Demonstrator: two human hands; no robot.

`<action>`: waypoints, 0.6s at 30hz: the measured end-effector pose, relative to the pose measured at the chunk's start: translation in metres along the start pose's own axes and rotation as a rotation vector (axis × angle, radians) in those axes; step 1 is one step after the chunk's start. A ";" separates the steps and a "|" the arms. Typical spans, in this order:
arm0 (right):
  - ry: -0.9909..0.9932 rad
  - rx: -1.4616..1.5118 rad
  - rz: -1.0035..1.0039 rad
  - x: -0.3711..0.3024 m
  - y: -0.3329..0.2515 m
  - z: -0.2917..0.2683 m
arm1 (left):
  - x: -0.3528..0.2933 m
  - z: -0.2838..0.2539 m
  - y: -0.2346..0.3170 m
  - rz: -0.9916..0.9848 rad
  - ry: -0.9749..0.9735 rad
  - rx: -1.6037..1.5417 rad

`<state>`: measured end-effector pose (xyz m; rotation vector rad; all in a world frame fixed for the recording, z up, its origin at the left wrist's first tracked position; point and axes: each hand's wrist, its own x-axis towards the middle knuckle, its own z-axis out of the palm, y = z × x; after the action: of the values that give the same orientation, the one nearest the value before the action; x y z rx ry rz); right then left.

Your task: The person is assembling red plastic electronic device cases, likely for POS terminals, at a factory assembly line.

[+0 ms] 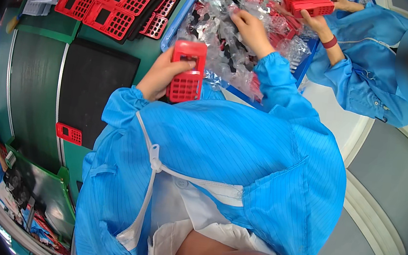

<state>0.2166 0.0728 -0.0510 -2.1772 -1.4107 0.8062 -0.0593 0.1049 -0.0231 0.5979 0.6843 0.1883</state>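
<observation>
Left fingers (183,64) clasping red grid casing (186,72), right fingers (237,16) pressed into clear wrappers (215,28)

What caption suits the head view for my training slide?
Left hand grips a red plastic keypad housing while right hand reaches into a blue bin of clear-bagged parts.

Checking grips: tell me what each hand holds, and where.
Left hand grips a red case by its left edge, thumb across its front. Right hand reaches into the plastic bags; hold unclear.
</observation>
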 end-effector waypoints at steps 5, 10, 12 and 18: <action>-0.356 0.710 -0.024 -0.022 -0.039 0.008 | -0.005 0.001 0.012 0.198 -0.055 0.094; -0.548 0.490 -0.293 -0.035 -0.092 -0.007 | -0.022 0.003 0.017 0.085 -0.133 0.197; -0.505 0.359 -0.376 -0.035 -0.089 -0.009 | -0.028 0.012 0.024 -0.018 -0.178 -0.019; -0.502 0.291 -0.465 -0.034 -0.097 -0.010 | -0.036 0.019 0.017 0.041 -0.066 0.210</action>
<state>0.1474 0.0793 0.0257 -1.3985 -1.8016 1.3248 -0.0744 0.0975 0.0183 0.8160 0.6326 0.1352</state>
